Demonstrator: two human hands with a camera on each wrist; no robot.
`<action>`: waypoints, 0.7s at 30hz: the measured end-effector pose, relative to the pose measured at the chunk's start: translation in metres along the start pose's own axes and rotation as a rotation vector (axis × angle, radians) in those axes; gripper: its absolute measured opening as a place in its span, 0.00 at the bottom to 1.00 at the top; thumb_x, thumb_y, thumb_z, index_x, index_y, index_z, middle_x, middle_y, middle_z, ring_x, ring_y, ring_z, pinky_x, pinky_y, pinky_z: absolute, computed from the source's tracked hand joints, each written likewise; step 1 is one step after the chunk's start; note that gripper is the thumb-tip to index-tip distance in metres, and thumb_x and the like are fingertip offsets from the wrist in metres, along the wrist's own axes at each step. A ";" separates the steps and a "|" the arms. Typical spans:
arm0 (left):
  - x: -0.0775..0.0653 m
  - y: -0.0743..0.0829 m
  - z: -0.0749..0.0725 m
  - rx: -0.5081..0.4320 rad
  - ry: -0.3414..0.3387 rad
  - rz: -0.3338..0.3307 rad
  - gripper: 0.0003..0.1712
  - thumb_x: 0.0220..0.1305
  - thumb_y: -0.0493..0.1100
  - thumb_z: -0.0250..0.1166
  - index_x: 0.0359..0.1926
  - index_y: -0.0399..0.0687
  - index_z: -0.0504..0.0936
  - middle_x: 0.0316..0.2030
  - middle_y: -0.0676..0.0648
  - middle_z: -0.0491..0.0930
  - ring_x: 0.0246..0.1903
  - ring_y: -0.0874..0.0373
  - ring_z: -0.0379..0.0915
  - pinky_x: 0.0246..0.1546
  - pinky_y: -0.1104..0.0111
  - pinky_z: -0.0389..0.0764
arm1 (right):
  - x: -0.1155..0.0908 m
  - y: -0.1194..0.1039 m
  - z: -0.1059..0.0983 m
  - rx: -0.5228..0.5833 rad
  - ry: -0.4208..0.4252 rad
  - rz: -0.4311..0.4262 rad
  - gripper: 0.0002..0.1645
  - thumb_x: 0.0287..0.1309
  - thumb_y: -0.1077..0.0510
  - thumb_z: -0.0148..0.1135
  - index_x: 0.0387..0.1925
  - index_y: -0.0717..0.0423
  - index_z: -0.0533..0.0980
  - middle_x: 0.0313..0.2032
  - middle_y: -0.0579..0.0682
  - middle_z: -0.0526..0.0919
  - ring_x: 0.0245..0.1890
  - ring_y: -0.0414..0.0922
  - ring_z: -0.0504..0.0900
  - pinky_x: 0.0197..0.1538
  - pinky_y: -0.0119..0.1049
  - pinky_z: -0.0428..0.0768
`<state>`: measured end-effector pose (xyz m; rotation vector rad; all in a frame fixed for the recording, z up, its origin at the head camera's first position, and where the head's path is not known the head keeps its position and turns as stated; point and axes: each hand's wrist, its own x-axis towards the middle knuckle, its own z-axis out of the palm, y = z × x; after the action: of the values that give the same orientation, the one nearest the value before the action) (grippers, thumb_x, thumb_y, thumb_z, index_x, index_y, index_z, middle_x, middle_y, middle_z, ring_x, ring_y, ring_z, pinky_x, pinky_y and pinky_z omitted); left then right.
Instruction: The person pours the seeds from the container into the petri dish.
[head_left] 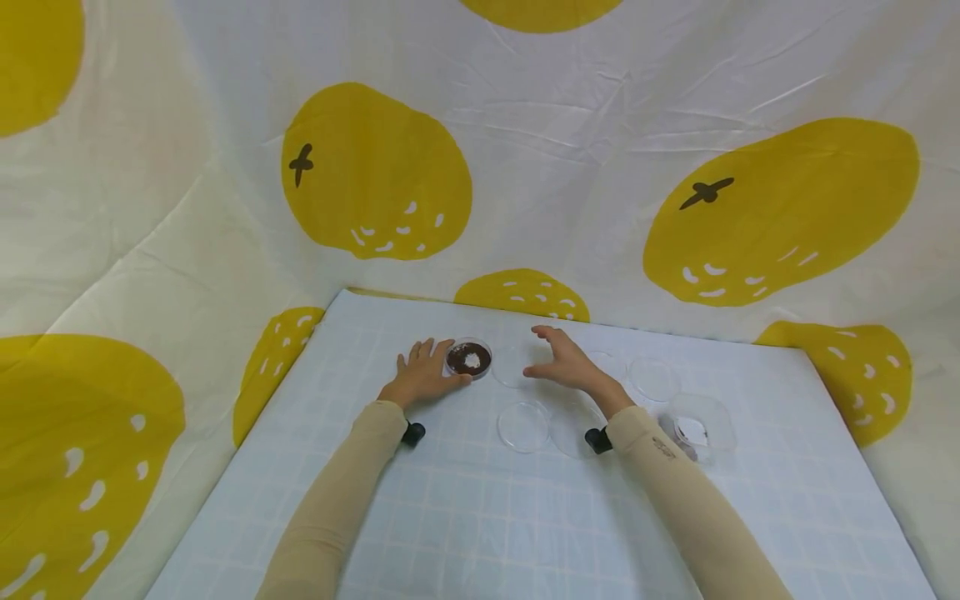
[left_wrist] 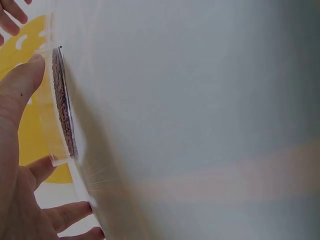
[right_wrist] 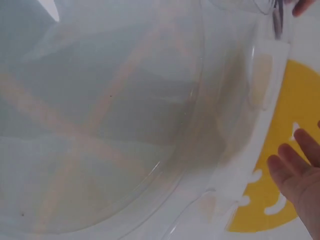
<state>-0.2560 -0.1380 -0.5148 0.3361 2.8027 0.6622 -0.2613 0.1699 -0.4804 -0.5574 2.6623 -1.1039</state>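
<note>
My left hand [head_left: 420, 380] holds a clear petri dish [head_left: 480, 378] at the back left of the table, thumb on the near side and a finger on the far side. In it lies a layer of dark brown granules [left_wrist: 64, 107] with a white patch [head_left: 472, 360] on top. To the right, my right hand [head_left: 564, 365] holds nothing; its thumb and fingers are spread in a curve. Near it lies a clear round dish [head_left: 507, 369]. Another clear dish [head_left: 523, 427] lies closer to me, beside a further one [head_left: 572, 433] partly under my right wrist.
Beyond the right forearm lies another clear round dish [head_left: 652, 379]. A clear square container [head_left: 717, 417] stands at the right with a small white round thing [head_left: 692, 432] at it. A patterned cloth [head_left: 540, 167] hangs behind the light blue table [head_left: 465, 517].
</note>
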 end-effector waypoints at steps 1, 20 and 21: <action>0.000 0.000 0.000 0.002 -0.002 0.000 0.53 0.61 0.74 0.60 0.78 0.56 0.53 0.76 0.33 0.48 0.74 0.32 0.36 0.66 0.31 0.37 | 0.001 0.001 0.001 -0.012 -0.009 0.000 0.52 0.56 0.50 0.74 0.74 0.62 0.57 0.71 0.62 0.61 0.70 0.61 0.61 0.69 0.58 0.61; -0.004 0.004 -0.004 -0.023 -0.010 -0.008 0.52 0.62 0.72 0.62 0.78 0.55 0.54 0.76 0.33 0.47 0.74 0.33 0.35 0.66 0.31 0.36 | 0.008 0.009 0.008 -0.126 -0.125 0.023 0.55 0.52 0.51 0.77 0.72 0.66 0.58 0.67 0.69 0.62 0.68 0.63 0.60 0.69 0.59 0.60; -0.004 0.004 -0.004 -0.023 -0.010 -0.008 0.52 0.62 0.72 0.62 0.78 0.56 0.54 0.76 0.33 0.47 0.74 0.33 0.35 0.66 0.31 0.36 | 0.008 0.009 0.008 -0.132 -0.126 0.028 0.55 0.52 0.51 0.77 0.72 0.66 0.58 0.67 0.69 0.62 0.67 0.63 0.60 0.68 0.59 0.61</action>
<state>-0.2531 -0.1372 -0.5088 0.3228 2.7835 0.6885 -0.2687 0.1673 -0.4927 -0.5906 2.6375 -0.8608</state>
